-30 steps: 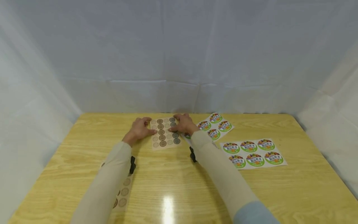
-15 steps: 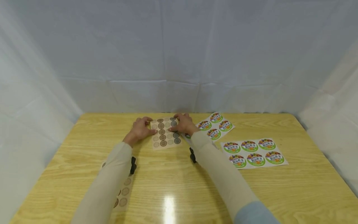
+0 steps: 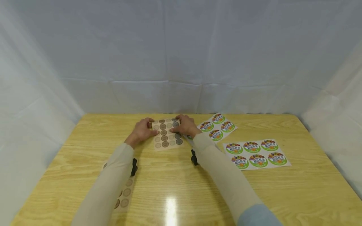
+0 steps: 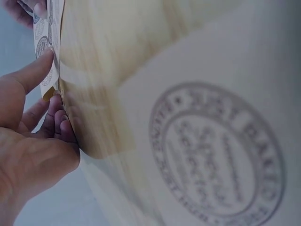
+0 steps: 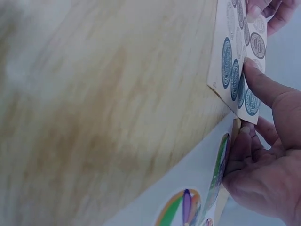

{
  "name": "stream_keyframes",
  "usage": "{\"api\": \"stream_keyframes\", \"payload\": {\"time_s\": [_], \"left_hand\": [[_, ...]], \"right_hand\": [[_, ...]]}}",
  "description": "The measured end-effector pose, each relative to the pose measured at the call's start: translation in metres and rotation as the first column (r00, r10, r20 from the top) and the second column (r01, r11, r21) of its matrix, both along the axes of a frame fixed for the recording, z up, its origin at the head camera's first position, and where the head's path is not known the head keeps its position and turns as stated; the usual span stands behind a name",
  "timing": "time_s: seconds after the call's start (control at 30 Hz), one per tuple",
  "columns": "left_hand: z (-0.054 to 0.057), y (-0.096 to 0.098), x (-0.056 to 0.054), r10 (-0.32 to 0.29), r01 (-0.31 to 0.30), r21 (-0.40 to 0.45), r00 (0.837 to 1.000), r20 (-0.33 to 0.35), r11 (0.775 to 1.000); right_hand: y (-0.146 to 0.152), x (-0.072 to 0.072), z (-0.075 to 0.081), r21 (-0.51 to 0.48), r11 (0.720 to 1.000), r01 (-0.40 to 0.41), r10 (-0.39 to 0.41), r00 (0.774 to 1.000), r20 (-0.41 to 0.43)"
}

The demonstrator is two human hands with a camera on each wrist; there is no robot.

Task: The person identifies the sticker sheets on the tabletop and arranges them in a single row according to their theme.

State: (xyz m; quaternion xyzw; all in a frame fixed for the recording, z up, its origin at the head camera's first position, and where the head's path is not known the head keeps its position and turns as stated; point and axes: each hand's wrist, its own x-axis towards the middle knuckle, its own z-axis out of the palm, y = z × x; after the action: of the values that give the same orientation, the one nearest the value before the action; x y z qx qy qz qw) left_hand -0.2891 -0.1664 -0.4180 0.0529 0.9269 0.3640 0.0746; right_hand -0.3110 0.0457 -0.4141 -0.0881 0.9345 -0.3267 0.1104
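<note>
A tan sheet of round stickers [image 3: 165, 138] lies near the table's far edge, its dark and pale circles in rows. My left hand [image 3: 141, 130] pinches its left side, thumb on top and fingers curled beneath. On the right side my right hand [image 3: 186, 125] grips it the same way, thumb pressed on the printed face. The right wrist view shows the tan sheet [image 5: 225, 66] bending, its far part raised by the right hand [image 5: 268, 165]. In the left wrist view the left thumb [image 4: 40, 70] lies over the sheet's edge.
White sheets with fruit-coloured round stickers lie on the right: one [image 3: 257, 155] flat, another [image 3: 217, 127] angled behind the right wrist. A second tan sticker sheet [image 3: 125, 194] lies partly under the left forearm. White cloth [image 3: 181, 56] hangs behind the wooden table [image 3: 169, 175].
</note>
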Motion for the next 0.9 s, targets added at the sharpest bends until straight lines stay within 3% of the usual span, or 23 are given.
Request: {"api": "stream_keyframes", "payload": {"time_s": [0.23,0.4,0.57,0.7,0.9], "left_hand": [[0.003,0.001,0.001,-0.014,0.013,0.012,0.999,0.035,1.000],[0.005,0.001,0.000,0.010,-0.011,0.019,0.997,0.071,1.000],[0.010,0.006,-0.001,-0.014,0.012,0.025,0.995,0.101,1.000],[0.017,0.008,0.001,-0.033,0.029,0.038,0.994,0.104,0.999],[0.028,-0.003,0.008,-0.058,0.057,0.025,0.997,0.058,0.998]], "right_hand": [[-0.001,0.001,0.003,0.008,1.000,0.002,-0.003,0.999,0.052],[-0.004,0.001,0.004,0.043,0.998,-0.035,0.033,0.999,0.033],[-0.006,0.004,0.011,0.098,0.993,-0.064,0.061,0.998,0.029],[-0.007,0.007,0.017,0.134,0.989,-0.065,0.064,0.998,0.008],[-0.009,0.017,0.029,0.086,0.992,-0.090,0.094,0.995,-0.043]]}}
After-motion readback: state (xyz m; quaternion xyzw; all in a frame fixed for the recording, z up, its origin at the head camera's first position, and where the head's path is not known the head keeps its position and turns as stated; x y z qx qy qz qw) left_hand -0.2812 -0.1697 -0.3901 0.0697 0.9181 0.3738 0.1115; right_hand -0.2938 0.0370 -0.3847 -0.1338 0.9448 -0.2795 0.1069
